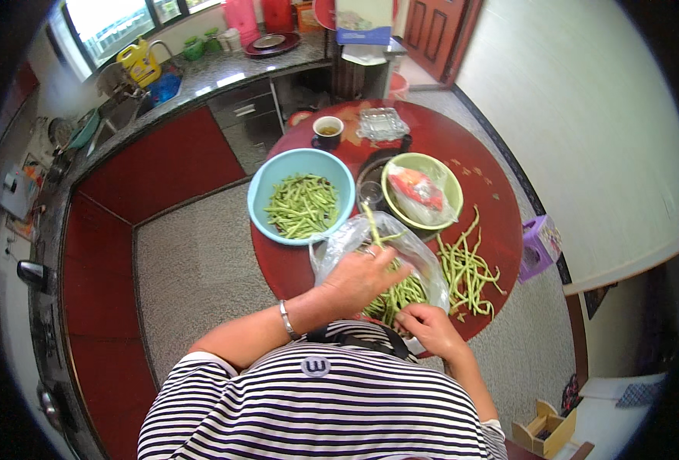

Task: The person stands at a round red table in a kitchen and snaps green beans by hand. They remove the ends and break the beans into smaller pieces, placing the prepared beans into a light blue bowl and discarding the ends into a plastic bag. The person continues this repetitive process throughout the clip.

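Observation:
My left hand [362,276] reaches over a clear plastic bag [339,244], its fingers around pale green beans [371,221] whose ends stick out past the knuckles. Cut or snapped green beans [405,294] lie inside the bag, close to my body. My right hand [431,328] is at the bag's near right edge, fingers curled against the beans there; whether it grips one is hidden. Right of the bag, a loose pile of long whole beans [466,270] lies on the round red table [483,178]. Short bean pieces [302,207] fill the bottom of a light blue basin [259,187] at left.
A pale green bowl [456,190] holds a plastic bag with something red [417,188]. Behind stand a dark cup [328,135] of liquid and a clear plastic box [382,123]. A small glass [370,194] sits between basin and bowl. A purple container [535,250] is beyond the table's right edge.

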